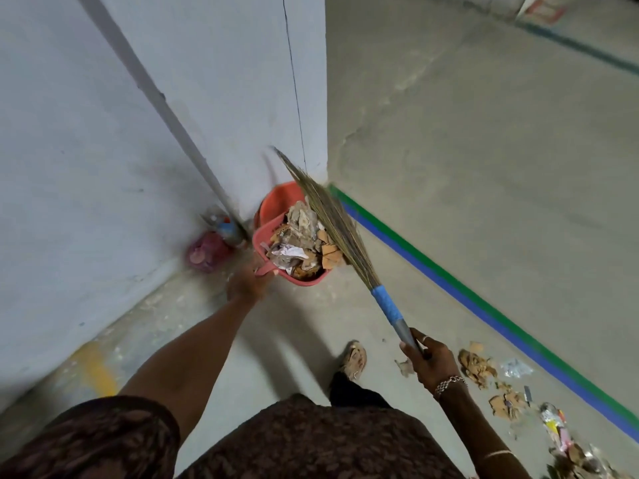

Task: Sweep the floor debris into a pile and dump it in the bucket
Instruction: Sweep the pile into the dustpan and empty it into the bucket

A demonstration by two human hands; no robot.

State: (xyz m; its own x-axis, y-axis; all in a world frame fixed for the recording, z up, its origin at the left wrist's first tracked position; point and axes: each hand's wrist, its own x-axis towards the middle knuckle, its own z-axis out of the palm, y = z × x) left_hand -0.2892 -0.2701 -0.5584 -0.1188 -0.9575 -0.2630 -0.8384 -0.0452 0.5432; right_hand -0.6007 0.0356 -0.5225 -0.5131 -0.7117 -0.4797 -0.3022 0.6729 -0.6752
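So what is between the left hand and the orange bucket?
The red dustpan, loaded with debris, held by the left hand; the head view shows it.

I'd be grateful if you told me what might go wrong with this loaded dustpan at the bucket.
The dustpan, held in the left hand, is heaped; cardboard scraps at one edge may slide off and miss the orange bucket behind it. The broom, gripped by the right hand, lies across the load and could flick pieces out.
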